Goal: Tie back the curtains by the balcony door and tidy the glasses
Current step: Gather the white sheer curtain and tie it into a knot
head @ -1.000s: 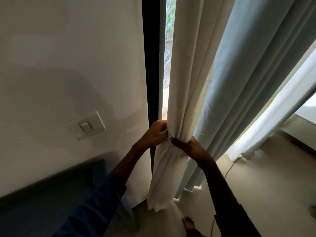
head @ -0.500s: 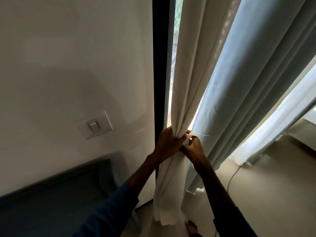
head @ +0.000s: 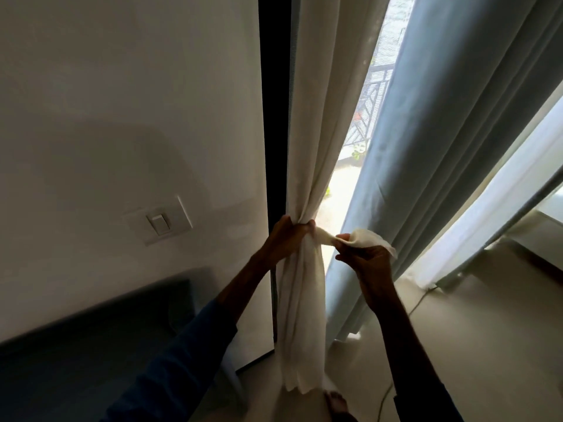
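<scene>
Cream curtain [head: 307, 147] hangs vertical beside door frame [head: 274, 117] | left hand [head: 285, 242] grips its gathered waist | right hand [head: 370, 260] pinches fabric tail [head: 364, 237], stretched level rightward from the bunch | possibly a tie-back strip

Glaring in from the balcony [head: 341, 184], blowing out highlights. Dimming toward the shadowed wall [head: 122, 117]. Bending verticals at the edges.

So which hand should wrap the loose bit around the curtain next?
Probably the right hand. It pinches the loose strip, pulled out sideways, so it could carry it round. The left hand grips the gathered cream curtain and looks needed there to hold the bunch together.
</scene>
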Tool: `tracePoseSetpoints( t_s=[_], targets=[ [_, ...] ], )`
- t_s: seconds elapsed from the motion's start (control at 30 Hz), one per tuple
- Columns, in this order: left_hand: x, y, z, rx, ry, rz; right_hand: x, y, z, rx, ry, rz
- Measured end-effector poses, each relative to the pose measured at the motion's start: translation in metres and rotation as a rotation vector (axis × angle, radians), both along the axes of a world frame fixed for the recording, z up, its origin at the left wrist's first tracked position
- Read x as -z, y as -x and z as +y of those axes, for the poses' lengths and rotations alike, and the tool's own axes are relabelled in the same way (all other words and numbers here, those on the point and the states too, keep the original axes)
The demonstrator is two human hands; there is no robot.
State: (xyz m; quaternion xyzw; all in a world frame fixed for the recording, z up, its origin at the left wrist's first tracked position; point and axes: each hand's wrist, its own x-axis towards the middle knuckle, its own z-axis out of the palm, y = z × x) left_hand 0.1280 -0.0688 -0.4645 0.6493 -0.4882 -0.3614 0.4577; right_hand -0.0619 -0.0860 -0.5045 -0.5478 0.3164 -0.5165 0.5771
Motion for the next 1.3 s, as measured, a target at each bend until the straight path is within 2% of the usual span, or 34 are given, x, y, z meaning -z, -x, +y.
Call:
tracePoseSetpoints(
  t_s=[0.1, 0.27, 0.33, 0.47, 0.6, 0.63, 0.73, 0.8, 0.87, 0.93, 1.0, 1.1, 1.17, 1.23, 1.3],
  targets=[
    [0.000, 0.005, -0.013, -0.004, -0.123, -0.110, -0.005, -0.002, 0.008, -0.019, 0.114, 0.039],
    [0.001, 0.019, -0.017, 0.043, -0.295, -0.453, 0.005, -0.017, 0.019, -0.115, 0.183, 0.101],
    [0.002, 0.020, -0.016, 0.089, -0.313, -0.449, 0.012, -0.019, 0.022, -0.129, 0.174, 0.168],
    [-0.003, 0.023, -0.018, 0.181, -0.352, -0.289, 0.026, -0.023, 0.022, -0.144, 0.123, 0.336],
    [0.008, 0.015, -0.021, 0.170, -0.259, -0.307, 0.034, -0.027, 0.027, -0.161, 0.082, 0.331],
    [0.010, 0.012, -0.021, 0.178, -0.249, -0.330, 0.035, -0.029, 0.028, -0.189, 0.097, 0.403],
    [-0.005, 0.021, -0.007, 0.154, -0.249, -0.336, 0.040, -0.039, 0.030, -0.446, 0.224, 0.715],
    [-0.001, 0.026, -0.007, 0.170, -0.242, -0.339, 0.052, -0.043, 0.038, -0.676, 0.388, 0.758],
    [0.000, 0.029, -0.006, 0.185, -0.202, -0.380, 0.059, -0.042, 0.045, -0.743, 0.520, 0.808],
    [-0.001, 0.026, -0.004, 0.189, -0.187, -0.441, 0.058, -0.035, 0.044, -0.705, 0.547, 0.822],
    [-0.001, 0.022, 0.001, 0.208, -0.179, -0.505, 0.055, -0.024, 0.037, -0.565, 0.485, 0.712],
    [0.000, 0.012, 0.011, 0.220, -0.149, -0.602, 0.040, -0.007, 0.024, -0.110, 0.264, 0.505],
    [-0.001, 0.005, 0.017, 0.227, -0.134, -0.660, 0.028, 0.004, 0.015, 0.145, 0.225, 0.450],
    [-0.005, 0.004, 0.024, 0.264, -0.103, -0.736, 0.026, 0.009, 0.008, 0.167, 0.238, 0.514],
    [-0.008, 0.007, 0.029, 0.326, -0.088, -0.782, 0.029, 0.008, 0.007, -0.003, 0.257, 0.570]
  ],
)
